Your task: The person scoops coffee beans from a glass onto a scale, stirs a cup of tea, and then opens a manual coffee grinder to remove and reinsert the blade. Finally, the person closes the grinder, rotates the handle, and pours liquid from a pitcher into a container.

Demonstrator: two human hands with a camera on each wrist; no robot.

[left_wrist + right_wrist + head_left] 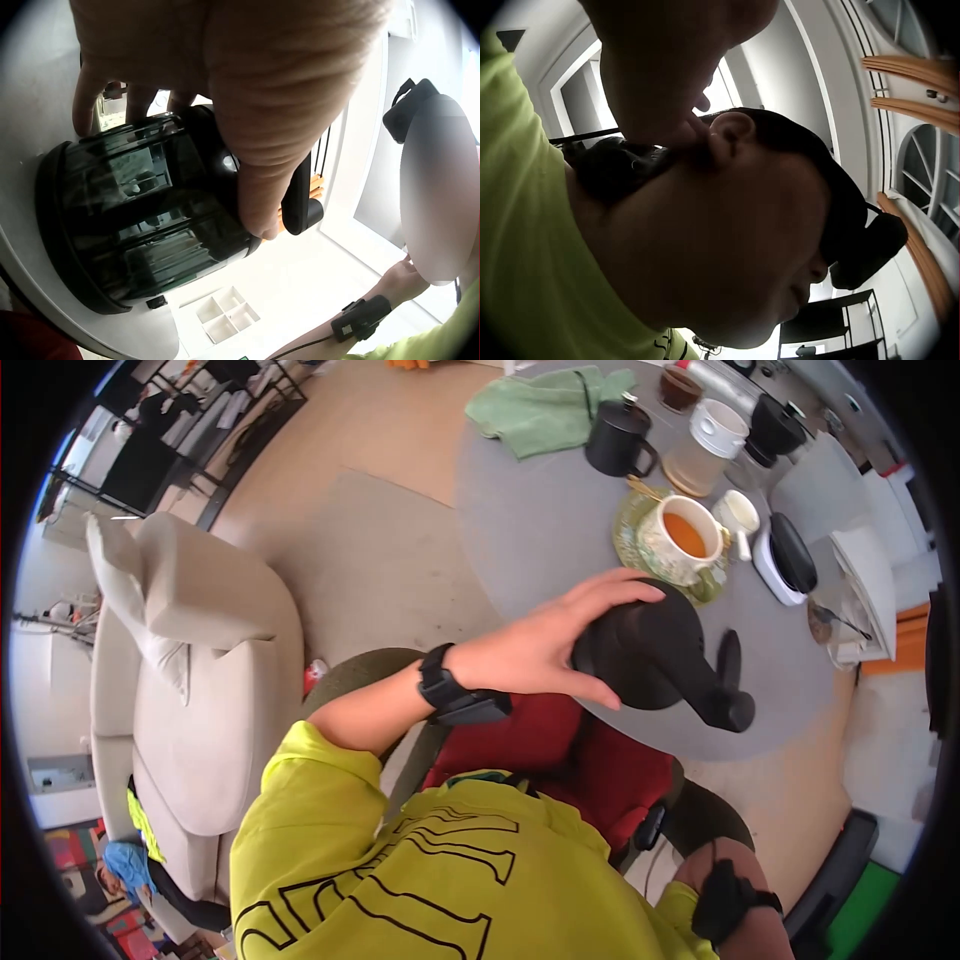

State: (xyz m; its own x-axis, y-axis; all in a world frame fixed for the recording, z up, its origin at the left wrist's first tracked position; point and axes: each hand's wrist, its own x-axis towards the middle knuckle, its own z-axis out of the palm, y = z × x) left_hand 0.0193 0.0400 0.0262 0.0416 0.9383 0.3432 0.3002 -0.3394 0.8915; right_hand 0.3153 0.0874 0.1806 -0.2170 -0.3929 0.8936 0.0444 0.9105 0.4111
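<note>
The left hand [545, 645] is spread round the top of a black lidded container [640, 650], thumb on the near side. In the left wrist view, the left hand [225, 75] grips this container [142, 217], which has dark see-through walls, a black rim and its base against the grey table [22, 180]. A black arm with a knob extends from its lid. The head view cuts off the right hand, showing only that forearm. In the right wrist view, the right hand [667, 82] is dark and close to the person's ear; its finger shape is unclear.
Behind the container, a cup of orange-brown drink [685, 535] sits on a green saucer [708, 590]. A black mug [617, 440], green cloth [540, 410], small white cup [738, 512] and scale [790, 555] are farther back. A red seat [510, 750] is below the table edge.
</note>
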